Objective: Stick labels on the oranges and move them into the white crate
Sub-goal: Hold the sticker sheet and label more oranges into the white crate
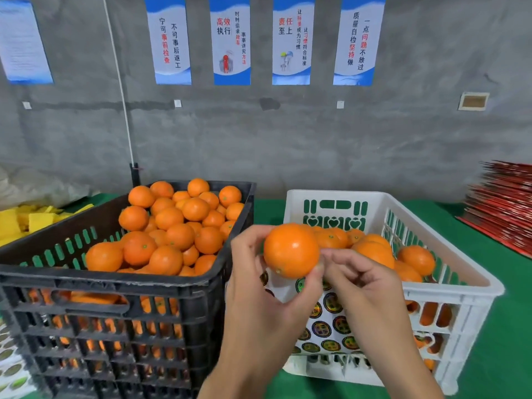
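Our left hand (259, 286) grips an orange (290, 250) between the crates; our right hand (365, 286), fingers curled, touches its side. Black crate (115, 283) heaped with oranges; white crate (449, 286) part-filled, label sheet (328, 321) against it.

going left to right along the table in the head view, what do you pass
yellow pads → black crate full of oranges → left hand gripping the held orange → right hand → white crate → red stack
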